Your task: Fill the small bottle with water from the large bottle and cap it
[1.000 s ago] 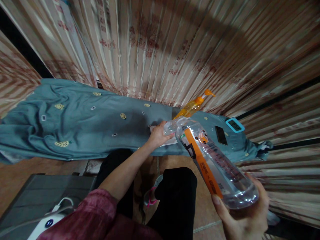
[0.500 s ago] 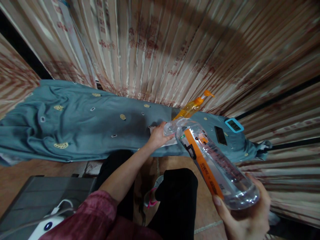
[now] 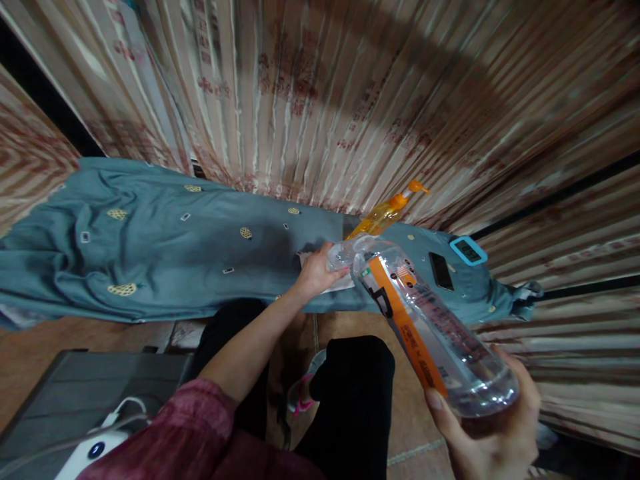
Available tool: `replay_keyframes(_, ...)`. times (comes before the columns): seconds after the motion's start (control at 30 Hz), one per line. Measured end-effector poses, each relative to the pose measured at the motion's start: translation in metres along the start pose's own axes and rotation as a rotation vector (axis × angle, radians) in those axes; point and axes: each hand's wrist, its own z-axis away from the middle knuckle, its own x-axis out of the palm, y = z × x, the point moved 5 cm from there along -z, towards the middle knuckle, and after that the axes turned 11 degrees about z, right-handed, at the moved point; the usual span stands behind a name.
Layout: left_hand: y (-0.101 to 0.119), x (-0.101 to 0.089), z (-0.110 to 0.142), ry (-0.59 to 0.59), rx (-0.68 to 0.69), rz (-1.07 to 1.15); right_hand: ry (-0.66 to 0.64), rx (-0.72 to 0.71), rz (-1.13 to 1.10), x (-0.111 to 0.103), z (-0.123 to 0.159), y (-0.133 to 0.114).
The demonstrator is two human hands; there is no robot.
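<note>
My right hand (image 3: 493,427) is wrapped around the base of a big clear plastic bottle (image 3: 435,327) with an orange and grey label. The bottle is tilted, its neck pointing up and left toward my left hand. My left hand (image 3: 319,272) grips a small clear container (image 3: 342,255), whose exact kind I cannot make out. The bottle's neck end meets or overlaps this container; whether liquid is flowing does not show. Beneath my left hand lies a pale cloth or tissue (image 3: 340,285). Just behind stands a pump bottle (image 3: 379,219) with yellow-orange liquid and an orange pump head.
A narrow surface under a teal pineapple-print cloth (image 3: 165,247) runs across the view. On its right lie a dark phone (image 3: 441,271) and a blue-framed digital clock (image 3: 468,251). Pleated curtains (image 3: 320,93) hang behind. A white power bank (image 3: 93,453) with a cable sits lower left.
</note>
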Motion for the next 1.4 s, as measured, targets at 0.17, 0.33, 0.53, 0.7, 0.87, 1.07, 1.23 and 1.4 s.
replay_keyframes(0.17,-0.001,0.0,0.0,0.01,0.005,-0.01,0.023,-0.031,0.021,-0.002,0.0,0.003)
replay_keyframes(0.33,0.0,0.0,0.0,0.003,0.008,0.003,0.015,-0.045,-0.004,-0.003,-0.001,0.003)
replay_keyframes(0.53,0.001,0.0,0.0,-0.002,0.004,-0.006,-0.017,0.024,-0.115,0.001,-0.001,0.003)
replay_keyframes(0.7,-0.002,0.0,0.0,-0.002,-0.03,-0.024,-0.005,0.031,-0.11,0.0,-0.001,0.0)
replay_keyframes(0.87,0.0,0.0,0.0,-0.007,-0.004,-0.009,-0.001,0.006,-0.124,0.0,-0.002,-0.002)
replay_keyframes(1.07,0.005,-0.003,0.002,-0.006,-0.058,-0.045,-0.026,0.031,-0.14,0.001,0.0,0.006)
replay_keyframes(1.23,0.008,-0.004,0.003,-0.014,-0.067,-0.052,-0.033,0.012,-0.136,0.0,0.0,0.008)
replay_keyframes(1.4,0.007,-0.004,0.003,-0.006,-0.094,-0.055,-0.033,0.003,-0.12,0.001,-0.001,0.012)
